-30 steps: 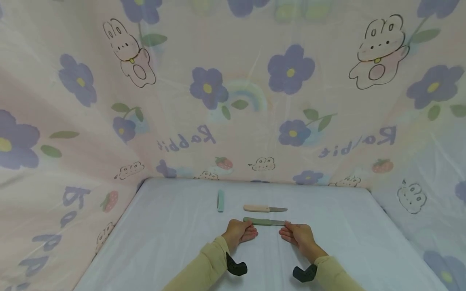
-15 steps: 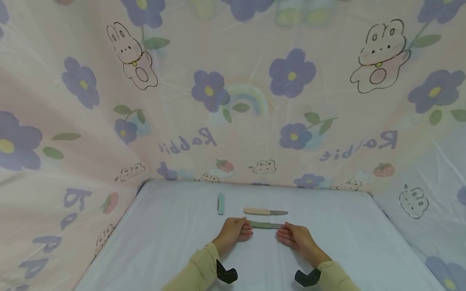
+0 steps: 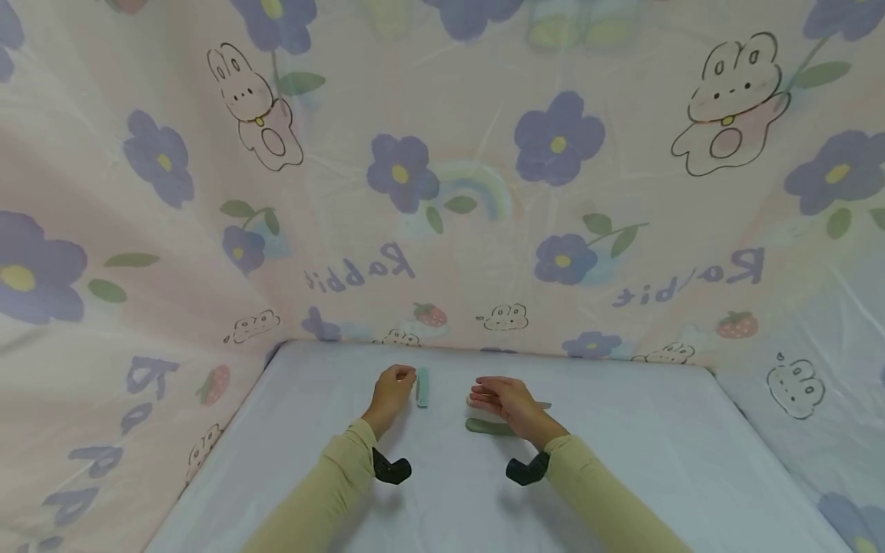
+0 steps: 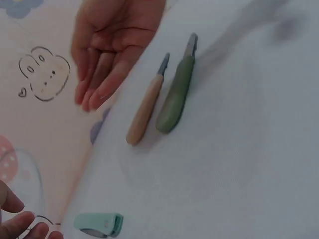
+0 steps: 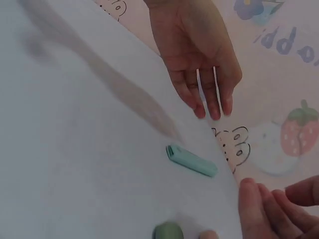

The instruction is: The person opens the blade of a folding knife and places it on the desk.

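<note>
A small mint-green folded object [image 3: 423,388] lies on the white table; its exact kind is unclear. Just left of it, my left hand [image 3: 390,395] hovers with relaxed fingers, apart from the object in both wrist views. My right hand [image 3: 515,403] is held above two knives, its fingers loosely extended and holding nothing. The green-handled knife [image 3: 487,427] lies nearer me, its blade hidden by the hand in the head view. Beyond it is the beige-handled knife [image 4: 145,112], mostly covered from above. Both knives lie side by side in the left wrist view.
A white-covered table [image 3: 442,491] spreads under both arms. Printed cloth [image 3: 470,230] with rabbits and flowers hangs behind it and at both sides. A black wrist-worn piece [image 3: 392,468] hangs below each sleeve.
Both hands have let go of the green-handled knife, which now lies on the table. My left hand has moved left and away toward the mint-green object; the right has risen over the knives.
</note>
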Motion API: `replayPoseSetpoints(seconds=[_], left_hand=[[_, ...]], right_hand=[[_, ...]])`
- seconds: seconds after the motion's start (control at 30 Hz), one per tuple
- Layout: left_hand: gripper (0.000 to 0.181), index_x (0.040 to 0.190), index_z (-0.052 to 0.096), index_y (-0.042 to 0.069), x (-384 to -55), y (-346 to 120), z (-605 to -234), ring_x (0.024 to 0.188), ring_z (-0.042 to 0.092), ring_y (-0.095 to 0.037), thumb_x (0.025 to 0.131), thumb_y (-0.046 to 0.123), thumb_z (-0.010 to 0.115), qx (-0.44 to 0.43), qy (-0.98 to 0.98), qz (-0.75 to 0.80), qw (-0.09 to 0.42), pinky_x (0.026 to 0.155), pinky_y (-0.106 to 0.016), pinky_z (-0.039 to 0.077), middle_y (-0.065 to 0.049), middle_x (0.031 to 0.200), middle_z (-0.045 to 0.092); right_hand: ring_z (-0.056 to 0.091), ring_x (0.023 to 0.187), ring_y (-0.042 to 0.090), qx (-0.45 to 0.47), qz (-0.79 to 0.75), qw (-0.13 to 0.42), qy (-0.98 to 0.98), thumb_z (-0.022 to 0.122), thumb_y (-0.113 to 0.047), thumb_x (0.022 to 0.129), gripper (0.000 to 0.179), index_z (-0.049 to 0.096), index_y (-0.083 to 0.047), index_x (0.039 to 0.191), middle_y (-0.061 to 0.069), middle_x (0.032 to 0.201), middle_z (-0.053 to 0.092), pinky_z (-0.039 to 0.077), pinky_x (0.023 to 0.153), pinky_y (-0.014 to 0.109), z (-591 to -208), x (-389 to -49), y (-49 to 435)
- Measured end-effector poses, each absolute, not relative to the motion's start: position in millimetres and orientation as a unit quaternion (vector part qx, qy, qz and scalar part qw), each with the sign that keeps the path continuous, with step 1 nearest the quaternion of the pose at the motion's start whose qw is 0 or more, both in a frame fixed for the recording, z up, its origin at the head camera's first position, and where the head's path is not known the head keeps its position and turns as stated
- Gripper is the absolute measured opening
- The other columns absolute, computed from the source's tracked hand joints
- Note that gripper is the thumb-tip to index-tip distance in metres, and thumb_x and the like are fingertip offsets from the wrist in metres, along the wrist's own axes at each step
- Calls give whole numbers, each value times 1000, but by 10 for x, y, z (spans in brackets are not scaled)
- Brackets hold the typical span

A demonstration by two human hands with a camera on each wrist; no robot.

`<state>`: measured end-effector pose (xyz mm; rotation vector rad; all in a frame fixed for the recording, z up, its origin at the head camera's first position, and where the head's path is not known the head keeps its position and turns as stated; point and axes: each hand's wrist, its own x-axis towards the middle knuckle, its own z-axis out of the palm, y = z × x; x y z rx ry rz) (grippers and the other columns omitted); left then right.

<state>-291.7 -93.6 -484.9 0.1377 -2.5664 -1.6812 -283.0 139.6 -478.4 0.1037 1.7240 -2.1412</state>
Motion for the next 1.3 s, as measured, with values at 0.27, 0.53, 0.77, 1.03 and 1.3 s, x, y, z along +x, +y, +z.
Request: replayPoseSetpoints(seconds=[0.27, 0.53, 0.77, 1.03, 1.3], left_hand=[[28, 110, 56, 1, -2999, -1018, -4973, 92, 53, -22, 88, 18, 52, 58, -855, -515, -8, 76, -35, 47, -9, 101, 56], [27, 109, 57, -3, -3030, -987, -5050, 83, 55, -20, 86, 9, 51, 58, -866, -496, -17, 72, -33, 47, -10, 91, 59], [32, 114, 54, -5, -3032, -930, -5094, 93, 54, -22, 87, 12, 52, 64, -833, -547, -46, 79, -33, 47, -13, 100, 60], [30, 112, 54, -7, -2993, -891, -5135, 88, 55, -20, 86, 8, 52, 92, -798, -595, -33, 73, -29, 48, -15, 102, 58], [30, 112, 53, -9, -2916, -860, -5131, 85, 56, -20, 88, 10, 53, 83, -745, -660, -54, 71, -31, 51, -15, 100, 59]], right_hand=[[51, 107, 29, 24, -740, 233, 631, 43, -8, 93, 37, 38, 9, 125, 27, 123, 43, 43, 91, 34, -4859, -3050, 955], [50, 107, 31, 42, -713, 228, 662, 41, -3, 92, 35, 38, 14, 123, 25, 118, 47, 41, 92, 37, -4971, -3152, 625], [48, 104, 26, 46, -715, 236, 657, 39, 3, 90, 40, 31, 14, 127, 22, 122, 42, 40, 93, 36, -5041, -3230, 517], [52, 91, 20, 75, -726, 237, 641, 41, 0, 89, 36, 38, 14, 122, 20, 112, 47, 43, 90, 35, -5034, -3214, 457], [54, 97, 21, 20, -715, 204, 668, 48, 0, 88, 34, 44, 14, 119, 21, 115, 53, 46, 86, 34, -5095, -3158, 413]])
